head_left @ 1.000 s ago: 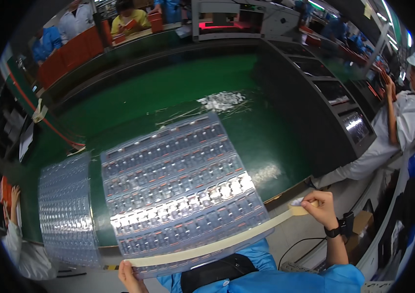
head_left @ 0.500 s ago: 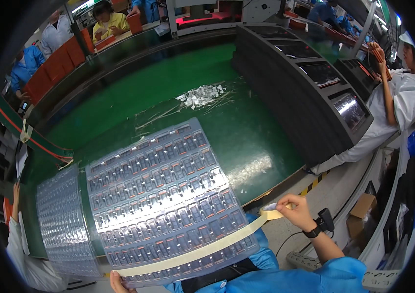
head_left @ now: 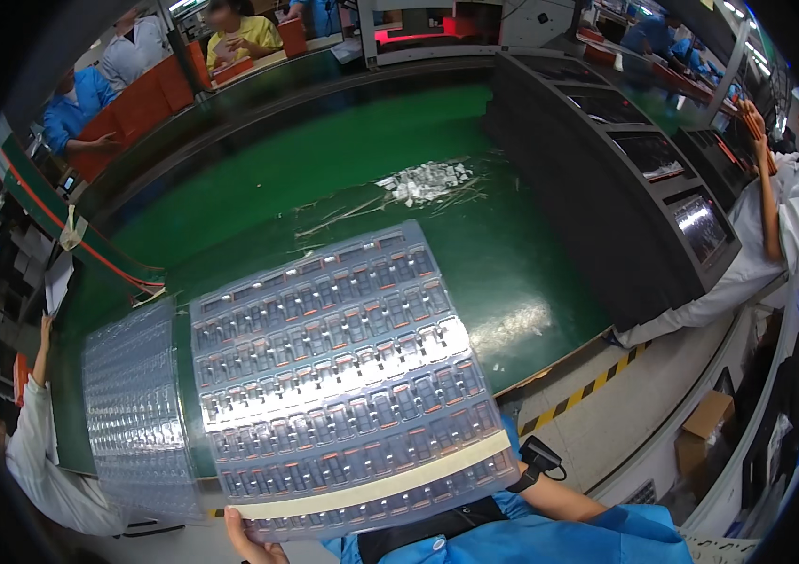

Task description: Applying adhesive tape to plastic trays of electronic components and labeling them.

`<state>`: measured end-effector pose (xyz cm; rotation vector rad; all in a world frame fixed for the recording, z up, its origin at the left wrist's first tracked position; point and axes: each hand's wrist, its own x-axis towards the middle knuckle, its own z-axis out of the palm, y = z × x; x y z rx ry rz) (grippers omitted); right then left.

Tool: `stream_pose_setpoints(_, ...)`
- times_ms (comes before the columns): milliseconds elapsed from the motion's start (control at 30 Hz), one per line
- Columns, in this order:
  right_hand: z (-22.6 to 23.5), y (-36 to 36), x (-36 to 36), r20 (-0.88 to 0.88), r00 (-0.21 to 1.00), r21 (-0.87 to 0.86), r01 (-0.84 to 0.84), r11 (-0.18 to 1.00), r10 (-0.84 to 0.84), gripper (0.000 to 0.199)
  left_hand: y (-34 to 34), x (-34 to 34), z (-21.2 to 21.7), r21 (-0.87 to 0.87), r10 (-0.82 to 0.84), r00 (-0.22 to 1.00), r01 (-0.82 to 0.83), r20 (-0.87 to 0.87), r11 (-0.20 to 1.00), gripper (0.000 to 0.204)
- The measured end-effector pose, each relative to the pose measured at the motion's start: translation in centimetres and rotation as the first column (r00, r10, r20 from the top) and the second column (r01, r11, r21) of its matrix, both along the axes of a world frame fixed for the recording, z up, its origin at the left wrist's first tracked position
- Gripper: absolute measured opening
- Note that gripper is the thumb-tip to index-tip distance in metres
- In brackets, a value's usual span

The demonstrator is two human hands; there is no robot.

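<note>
1. A stack of clear moulded plastic trays (head_left: pixel 343 376), each pocket holding a small part, fills the near middle of the view, over the near edge of the green work table (head_left: pixel 371 179).
2. A beige tape strip (head_left: pixel 371 489) runs across the stack's near end.
3. The left hand (head_left: pixel 253 538) grips the near left corner, fingers curled under the edge.
4. The right hand is hidden behind the near right corner; only its wrist with a black watch (head_left: pixel 538 461) shows, so I cannot tell its grip.
5. Just left lies a second stack of empty clear trays (head_left: pixel 131 414).
6. Far off, a pile of small white parts (head_left: pixel 426 180) lies well apart; green surface between is open.
7. A second ago the right hand was in view pulling the tape end past the right edge.
</note>
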<state>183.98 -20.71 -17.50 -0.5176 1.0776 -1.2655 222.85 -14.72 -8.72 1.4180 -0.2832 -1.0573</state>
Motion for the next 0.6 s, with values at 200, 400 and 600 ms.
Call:
stream_pose_setpoints(200, 0.8, -1.6, 1.0, 0.08, 0.997, 0.009, -0.008, 1.0, 0.007, 0.04, -0.5, -0.8, 0.4, -0.079, 0.085, 0.996, -0.087, -0.032, 0.993, 0.029)
stream_pose_setpoints(400, 1.3, -2.5, 0.4, 0.072, 0.997, 0.019, -0.032, 0.999, 0.03, 0.041, -2.3, -2.5, 1.7, -0.173, 0.064, 0.998, -0.059, 0.022, 0.983, 0.018)
stream_pose_setpoints(600, 1.7, -2.2, 2.0, 0.087, 0.993, 0.019, -0.088, 0.996, 0.086, 0.043, -2.2, -2.7, 1.9, -0.183, 0.052, 0.998, -0.048, 0.021, 0.982, 0.018)
